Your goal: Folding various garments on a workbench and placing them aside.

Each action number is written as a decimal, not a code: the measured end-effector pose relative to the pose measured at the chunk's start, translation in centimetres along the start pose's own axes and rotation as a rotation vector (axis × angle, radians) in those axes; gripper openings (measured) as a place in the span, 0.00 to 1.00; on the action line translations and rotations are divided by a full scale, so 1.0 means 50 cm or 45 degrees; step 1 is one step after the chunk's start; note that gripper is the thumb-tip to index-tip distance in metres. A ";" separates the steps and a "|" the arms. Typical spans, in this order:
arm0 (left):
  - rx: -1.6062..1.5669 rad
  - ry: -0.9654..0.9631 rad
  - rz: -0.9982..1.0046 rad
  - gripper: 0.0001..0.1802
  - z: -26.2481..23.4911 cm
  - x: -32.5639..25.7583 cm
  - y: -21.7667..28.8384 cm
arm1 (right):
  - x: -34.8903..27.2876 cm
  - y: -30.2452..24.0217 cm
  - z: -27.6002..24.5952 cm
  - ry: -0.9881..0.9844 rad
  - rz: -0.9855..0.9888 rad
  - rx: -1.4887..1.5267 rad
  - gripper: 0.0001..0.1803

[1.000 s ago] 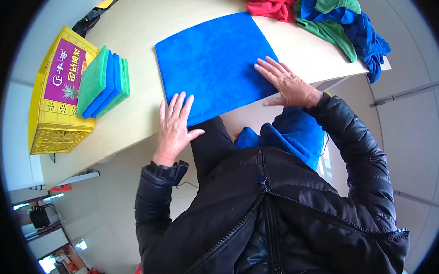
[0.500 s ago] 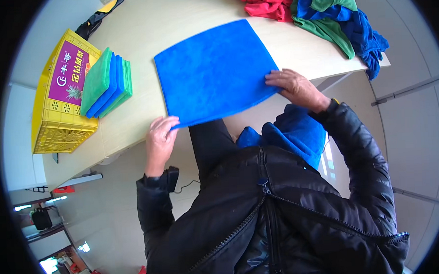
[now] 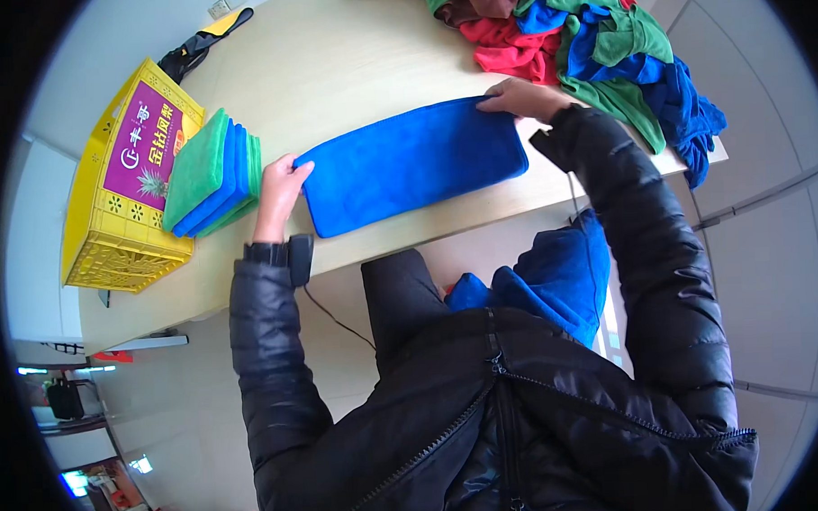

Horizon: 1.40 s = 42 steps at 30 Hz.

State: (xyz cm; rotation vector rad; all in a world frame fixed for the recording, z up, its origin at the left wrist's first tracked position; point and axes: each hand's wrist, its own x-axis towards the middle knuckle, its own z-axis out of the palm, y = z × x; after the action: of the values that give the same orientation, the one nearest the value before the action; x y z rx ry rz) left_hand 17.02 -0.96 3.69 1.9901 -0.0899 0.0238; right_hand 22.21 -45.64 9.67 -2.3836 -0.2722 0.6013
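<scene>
A blue towel point(image 3: 415, 165), doubled into a long strip, lies on the table in front of me. My left hand point(image 3: 281, 186) is closed at its far left corner, thumb against the edge. At the far right corner my right hand point(image 3: 521, 100) grips the cloth, its fingertips partly hidden. Left of the towel stands a stack of folded green and blue towels point(image 3: 210, 177). More blue cloth point(image 3: 554, 273) hangs over my lap below the table edge.
A yellow plastic crate point(image 3: 125, 238) with a purple panel stands at the left, touching or close behind the stack. Loose red, green and blue cloths point(image 3: 591, 51) are heaped at the far right, some over the table's edge. A dark strap point(image 3: 199, 51) lies far left.
Both hands have moved away from me, carrying the near edge of the blue towel over to its far edge. The open sheet is now a narrower doubled strip.
</scene>
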 end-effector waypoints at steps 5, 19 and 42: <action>-0.071 0.109 0.014 0.08 -0.017 0.054 -0.153 | 0.075 0.027 0.079 0.265 0.126 0.550 0.25; 0.377 0.447 -0.021 0.16 0.091 -0.114 -0.088 | -0.072 0.089 0.217 0.627 0.107 0.678 0.20; 0.884 0.790 0.008 0.14 0.132 -0.207 -0.017 | -0.149 0.026 0.303 1.181 0.109 -0.344 0.10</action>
State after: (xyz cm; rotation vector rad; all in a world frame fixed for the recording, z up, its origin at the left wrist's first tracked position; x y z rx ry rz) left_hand 6.61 -6.09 -0.40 2.5714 0.3589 0.7598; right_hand 8.38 -40.85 1.12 -2.6565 0.1721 -0.5638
